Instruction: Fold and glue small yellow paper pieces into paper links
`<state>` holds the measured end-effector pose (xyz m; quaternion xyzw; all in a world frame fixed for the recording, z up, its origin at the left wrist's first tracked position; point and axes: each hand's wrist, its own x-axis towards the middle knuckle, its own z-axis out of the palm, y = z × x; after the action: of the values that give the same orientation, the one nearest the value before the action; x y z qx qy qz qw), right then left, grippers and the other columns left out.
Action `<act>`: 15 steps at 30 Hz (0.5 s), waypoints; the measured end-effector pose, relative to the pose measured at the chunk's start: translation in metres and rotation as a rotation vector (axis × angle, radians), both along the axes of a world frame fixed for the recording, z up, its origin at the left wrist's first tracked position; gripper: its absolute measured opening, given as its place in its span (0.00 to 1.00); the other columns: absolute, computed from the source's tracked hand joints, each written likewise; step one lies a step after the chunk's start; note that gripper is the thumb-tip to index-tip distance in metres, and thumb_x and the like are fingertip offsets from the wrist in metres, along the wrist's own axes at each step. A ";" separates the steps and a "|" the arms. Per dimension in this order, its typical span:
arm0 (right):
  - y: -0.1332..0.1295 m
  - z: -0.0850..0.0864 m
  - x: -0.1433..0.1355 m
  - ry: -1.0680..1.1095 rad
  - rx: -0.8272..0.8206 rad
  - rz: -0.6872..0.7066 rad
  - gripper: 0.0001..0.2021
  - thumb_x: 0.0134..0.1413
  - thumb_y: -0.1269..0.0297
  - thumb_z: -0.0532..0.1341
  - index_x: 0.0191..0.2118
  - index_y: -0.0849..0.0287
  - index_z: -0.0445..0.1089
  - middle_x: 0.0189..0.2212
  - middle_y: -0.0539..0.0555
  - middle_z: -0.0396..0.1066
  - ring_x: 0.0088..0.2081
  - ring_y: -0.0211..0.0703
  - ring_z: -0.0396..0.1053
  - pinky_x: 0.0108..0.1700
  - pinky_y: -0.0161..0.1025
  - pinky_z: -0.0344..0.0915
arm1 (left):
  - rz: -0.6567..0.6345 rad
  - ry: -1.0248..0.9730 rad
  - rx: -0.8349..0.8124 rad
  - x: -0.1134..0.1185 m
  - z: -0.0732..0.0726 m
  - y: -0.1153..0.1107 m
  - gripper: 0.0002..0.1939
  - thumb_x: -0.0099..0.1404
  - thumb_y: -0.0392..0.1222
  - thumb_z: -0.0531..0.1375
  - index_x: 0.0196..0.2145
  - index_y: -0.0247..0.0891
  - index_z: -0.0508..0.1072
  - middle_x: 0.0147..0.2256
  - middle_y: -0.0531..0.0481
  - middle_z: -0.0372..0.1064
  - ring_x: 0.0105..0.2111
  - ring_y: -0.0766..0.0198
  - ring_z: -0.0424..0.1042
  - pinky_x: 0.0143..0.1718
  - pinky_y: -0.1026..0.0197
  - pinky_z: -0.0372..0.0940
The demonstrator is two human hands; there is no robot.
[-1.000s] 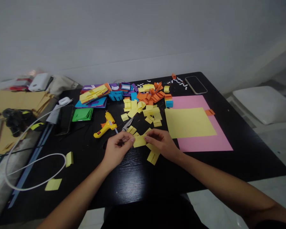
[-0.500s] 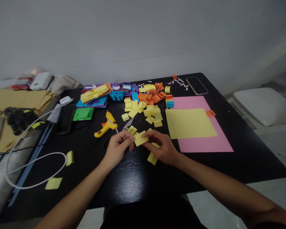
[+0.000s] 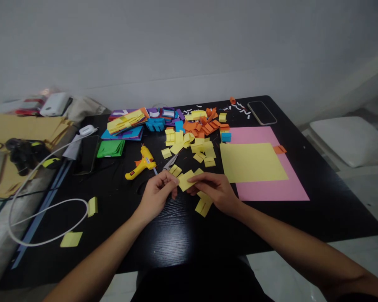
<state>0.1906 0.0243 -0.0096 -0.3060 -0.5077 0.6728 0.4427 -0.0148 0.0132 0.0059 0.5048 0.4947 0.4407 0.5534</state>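
Between my two hands is a small yellow paper piece point(image 3: 185, 180), held over the black table. My left hand point(image 3: 159, 191) pinches its left edge between thumb and fingers. My right hand point(image 3: 219, 191) grips its right edge, fingertips on top. Partly under my right hand lies a folded yellow paper point(image 3: 203, 204). Just beyond my left hand are scissors point(image 3: 170, 162), their handles partly hidden, and a yellow glue gun point(image 3: 142, 162). A heap of yellow paper pieces point(image 3: 179, 140) lies past the held piece.
Orange folded papers point(image 3: 204, 125) and a green paper stack point(image 3: 111, 149) lie farther back. On the right, a yellow sheet point(image 3: 255, 162) overlaps a pink sheet point(image 3: 271, 192), with a phone point(image 3: 262, 113) behind. A white cable point(image 3: 47, 243) loops at left near loose yellow papers point(image 3: 71, 239).
My right hand's fingers have shifted slightly on the yellow paper piece, extending flatter over its edge. My left hand keeps its pinch. The whole view has moved slightly.
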 end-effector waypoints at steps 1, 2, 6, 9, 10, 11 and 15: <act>0.000 0.001 0.000 0.001 0.000 0.015 0.09 0.61 0.60 0.67 0.43 0.57 0.81 0.32 0.54 0.82 0.35 0.42 0.81 0.41 0.41 0.79 | -0.002 0.009 0.007 0.000 0.000 0.000 0.12 0.64 0.45 0.64 0.28 0.36 0.71 0.19 0.55 0.67 0.20 0.69 0.65 0.25 0.65 0.61; 0.000 0.001 0.000 -0.006 -0.003 0.021 0.09 0.61 0.60 0.67 0.43 0.58 0.80 0.32 0.55 0.82 0.36 0.42 0.81 0.41 0.41 0.79 | -0.003 0.019 0.013 0.000 0.000 0.000 0.12 0.64 0.45 0.64 0.28 0.36 0.71 0.19 0.56 0.67 0.20 0.69 0.65 0.26 0.65 0.61; 0.000 0.000 -0.003 -0.063 -0.030 -0.036 0.08 0.57 0.61 0.70 0.39 0.59 0.77 0.30 0.53 0.80 0.33 0.41 0.81 0.37 0.38 0.78 | -0.002 0.062 0.040 0.000 -0.001 -0.002 0.12 0.65 0.45 0.63 0.28 0.36 0.71 0.19 0.56 0.67 0.20 0.69 0.65 0.26 0.66 0.61; 0.001 -0.002 -0.005 -0.060 -0.065 -0.058 0.13 0.55 0.62 0.72 0.43 0.57 0.71 0.29 0.50 0.80 0.30 0.40 0.80 0.36 0.36 0.78 | 0.004 0.085 0.061 0.000 -0.001 -0.003 0.12 0.66 0.45 0.63 0.28 0.36 0.71 0.20 0.55 0.68 0.20 0.70 0.65 0.26 0.66 0.61; 0.001 -0.002 -0.005 -0.056 -0.078 -0.060 0.15 0.55 0.62 0.72 0.44 0.56 0.69 0.29 0.50 0.80 0.30 0.40 0.80 0.35 0.36 0.78 | 0.005 0.088 0.063 0.000 -0.001 -0.003 0.12 0.66 0.45 0.63 0.28 0.36 0.71 0.20 0.55 0.68 0.21 0.70 0.65 0.26 0.66 0.61; 0.001 -0.002 -0.006 -0.053 -0.086 -0.063 0.16 0.54 0.62 0.72 0.44 0.56 0.68 0.28 0.49 0.80 0.29 0.40 0.80 0.35 0.36 0.78 | 0.006 0.088 0.065 0.000 0.000 -0.003 0.13 0.66 0.45 0.64 0.28 0.36 0.71 0.20 0.55 0.68 0.21 0.70 0.66 0.26 0.67 0.62; 0.000 0.000 -0.006 -0.056 -0.084 -0.099 0.18 0.53 0.61 0.73 0.43 0.55 0.65 0.27 0.48 0.79 0.28 0.40 0.80 0.35 0.36 0.77 | -0.016 0.077 0.055 0.002 0.000 -0.003 0.13 0.67 0.47 0.64 0.30 0.35 0.72 0.22 0.54 0.70 0.24 0.69 0.69 0.30 0.66 0.65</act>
<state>0.1845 0.0248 -0.0094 -0.3676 -0.4754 0.6620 0.4479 -0.0132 0.0103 0.0059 0.5403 0.4991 0.4299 0.5236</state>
